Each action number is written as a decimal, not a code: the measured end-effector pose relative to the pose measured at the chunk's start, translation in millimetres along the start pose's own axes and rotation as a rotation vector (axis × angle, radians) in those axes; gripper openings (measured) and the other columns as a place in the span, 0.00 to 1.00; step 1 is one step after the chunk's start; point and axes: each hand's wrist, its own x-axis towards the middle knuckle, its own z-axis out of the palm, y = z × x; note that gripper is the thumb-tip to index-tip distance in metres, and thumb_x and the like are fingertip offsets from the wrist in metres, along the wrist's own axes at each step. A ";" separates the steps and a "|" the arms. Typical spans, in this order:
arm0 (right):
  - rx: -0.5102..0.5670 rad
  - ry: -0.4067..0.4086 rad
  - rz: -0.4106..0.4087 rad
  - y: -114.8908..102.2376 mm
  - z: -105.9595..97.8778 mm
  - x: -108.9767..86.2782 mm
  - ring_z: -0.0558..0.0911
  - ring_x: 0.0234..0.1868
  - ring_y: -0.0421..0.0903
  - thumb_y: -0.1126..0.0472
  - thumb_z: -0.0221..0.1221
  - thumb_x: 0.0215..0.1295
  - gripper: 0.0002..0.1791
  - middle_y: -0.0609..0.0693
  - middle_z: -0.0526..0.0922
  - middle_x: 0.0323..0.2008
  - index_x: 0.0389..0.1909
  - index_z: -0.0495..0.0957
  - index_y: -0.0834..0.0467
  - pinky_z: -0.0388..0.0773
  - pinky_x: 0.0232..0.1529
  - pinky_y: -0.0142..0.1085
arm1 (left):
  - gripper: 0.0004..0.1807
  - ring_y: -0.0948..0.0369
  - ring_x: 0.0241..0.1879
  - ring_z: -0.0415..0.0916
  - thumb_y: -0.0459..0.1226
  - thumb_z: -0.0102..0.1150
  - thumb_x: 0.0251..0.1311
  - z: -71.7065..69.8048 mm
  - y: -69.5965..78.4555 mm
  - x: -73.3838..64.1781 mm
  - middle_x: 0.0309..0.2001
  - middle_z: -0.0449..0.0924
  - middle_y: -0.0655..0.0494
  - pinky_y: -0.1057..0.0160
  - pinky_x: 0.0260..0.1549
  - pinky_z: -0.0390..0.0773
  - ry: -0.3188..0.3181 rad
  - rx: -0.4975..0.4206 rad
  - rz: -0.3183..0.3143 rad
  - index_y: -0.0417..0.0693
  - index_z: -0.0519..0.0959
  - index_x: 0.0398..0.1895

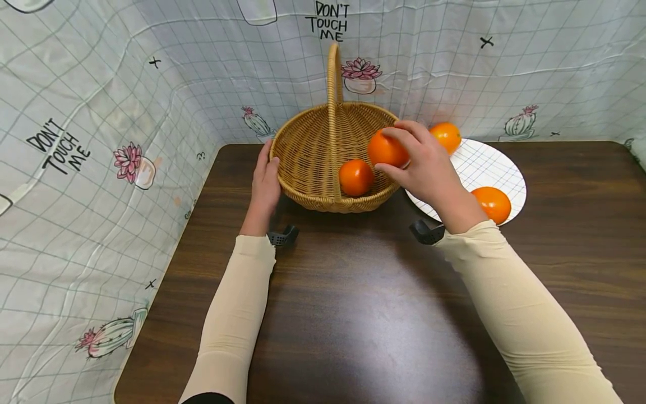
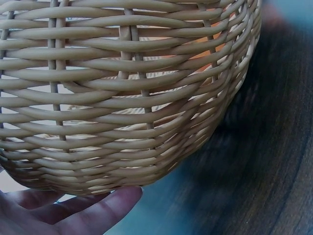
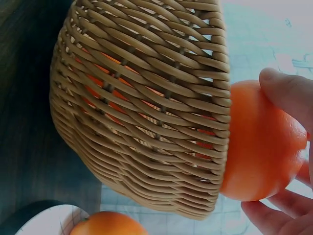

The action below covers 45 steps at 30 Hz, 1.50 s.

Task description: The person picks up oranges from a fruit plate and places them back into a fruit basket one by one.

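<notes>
cream-sleeved, my left hand (image 1: 264,188) lays extended fingers against the wicker basket (image 1: 308,146), steadying it i'd judge, and one orange fruit (image 1: 356,177) sits inside. my right hand (image 1: 434,171) pinches another fruit (image 1: 387,149) between thumb and fingers at the right rim, perhaps raised to clear it, with two more fruits (image 1: 492,204) at the white plate (image 1: 489,165). on my remote screen, the backdrop cloth (image 1: 202,101) reads "don't touch me" twice.

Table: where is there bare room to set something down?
Free: the table between the sleeves, in front of the basket, and right of the plate. Crowded: the basket's plate-side rim, where the right hand holds an orange fruit.
</notes>
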 end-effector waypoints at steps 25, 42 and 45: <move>-0.033 -0.004 0.019 18.2 -9.0 -20.0 0.75 0.56 0.57 0.55 0.68 0.58 0.22 0.58 0.77 0.54 0.52 0.80 0.60 0.72 0.55 0.53 | 0.27 0.58 0.72 0.58 0.46 0.34 0.75 1.5 -0.4 -0.3 0.75 0.53 0.61 0.55 0.69 0.61 0.007 -0.025 0.000 0.71 0.52 0.75; -0.076 -0.132 0.120 37.3 -26.2 -45.3 0.75 0.52 0.59 0.53 0.68 0.57 0.23 0.59 0.77 0.51 0.51 0.79 0.61 0.70 0.54 0.55 | 0.27 0.58 0.72 0.56 0.48 0.33 0.76 0.7 1.3 -2.2 0.76 0.51 0.63 0.54 0.70 0.60 -0.007 -0.001 -0.005 0.74 0.50 0.75; -0.085 -0.159 0.134 42.0 -29.7 -49.4 0.75 0.53 0.59 0.52 0.68 0.58 0.23 0.58 0.77 0.52 0.51 0.79 0.59 0.70 0.55 0.55 | 0.27 0.58 0.72 0.56 0.48 0.33 0.76 0.8 1.3 -2.4 0.76 0.51 0.63 0.53 0.70 0.60 -0.008 0.000 -0.006 0.74 0.50 0.75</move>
